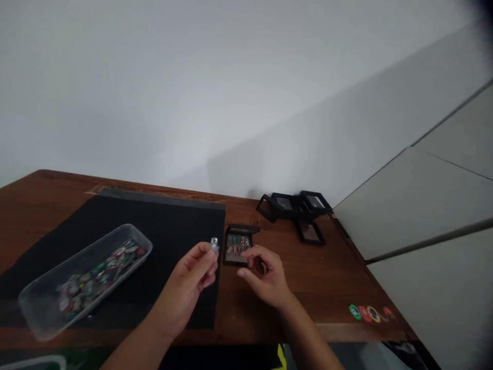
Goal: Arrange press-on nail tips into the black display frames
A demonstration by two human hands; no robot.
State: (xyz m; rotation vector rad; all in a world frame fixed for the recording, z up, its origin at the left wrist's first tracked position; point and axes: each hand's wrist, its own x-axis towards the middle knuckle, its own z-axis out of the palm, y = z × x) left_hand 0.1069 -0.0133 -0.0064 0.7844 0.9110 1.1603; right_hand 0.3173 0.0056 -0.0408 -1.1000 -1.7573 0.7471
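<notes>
Between thumb and fingers, my left hand (194, 275) pinches a small shiny silvery figure (214, 243), raised over the right edge of the black mat. My right hand (267, 272) is at the front right corner of a small black display case (225, 258), thumb and fingers apart and curved. Nothing shows between them. The case lies with its lid (244, 228) tilted up at the back. Inside it sit several small pieces (236, 246) in silvery, green and pinkish tones; my right fingertips cover part of its near edge.
A clear plastic tub (133, 229) of mixed small pieces stands on the black mat (173, 221) at left. More black frame cases (310, 231) lie at the table's back right. Several coloured round chips (364, 312) rest near the right edge. A wall (192, 92) rises behind.
</notes>
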